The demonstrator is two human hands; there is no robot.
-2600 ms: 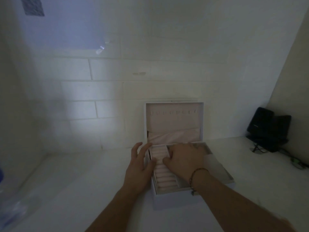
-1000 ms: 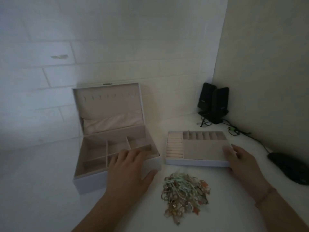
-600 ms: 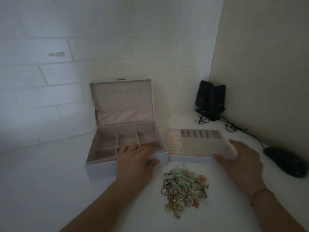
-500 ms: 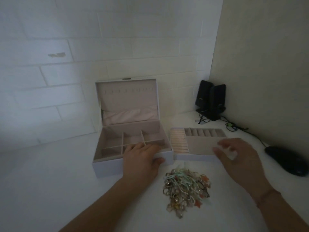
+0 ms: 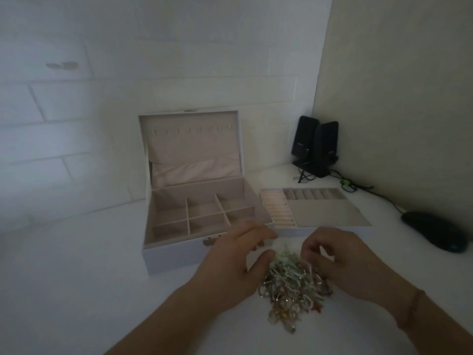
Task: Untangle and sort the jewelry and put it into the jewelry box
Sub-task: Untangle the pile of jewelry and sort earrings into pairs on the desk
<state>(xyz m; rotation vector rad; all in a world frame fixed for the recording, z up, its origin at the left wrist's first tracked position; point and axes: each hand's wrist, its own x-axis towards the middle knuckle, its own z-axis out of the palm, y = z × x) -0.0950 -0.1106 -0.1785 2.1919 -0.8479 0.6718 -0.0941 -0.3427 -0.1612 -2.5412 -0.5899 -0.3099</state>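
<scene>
A tangled heap of jewelry (image 5: 291,288) with pale green cords, beads and metal rings lies on the white table in front of me. My left hand (image 5: 230,262) hovers at its left side, fingers loosely spread and thumb against the heap's edge. From the right, my right hand (image 5: 345,265) reaches in with fingertips curled down onto the top of the heap; whether they pinch a piece is blurred. The white jewelry box (image 5: 169,257) stands open behind my left hand, showing several beige compartments. Its lift-out tray (image 5: 330,217) sits beside it on the right.
Two black speakers (image 5: 316,147) stand in the back corner with cables running along the beige wall. A black mouse (image 5: 435,230) lies at the right edge. A white brick wall rises behind the box.
The box has slid right until it sits against the tray. My left hand left the box's front rim and my right hand left the tray; both have come down to the jewelry heap.
</scene>
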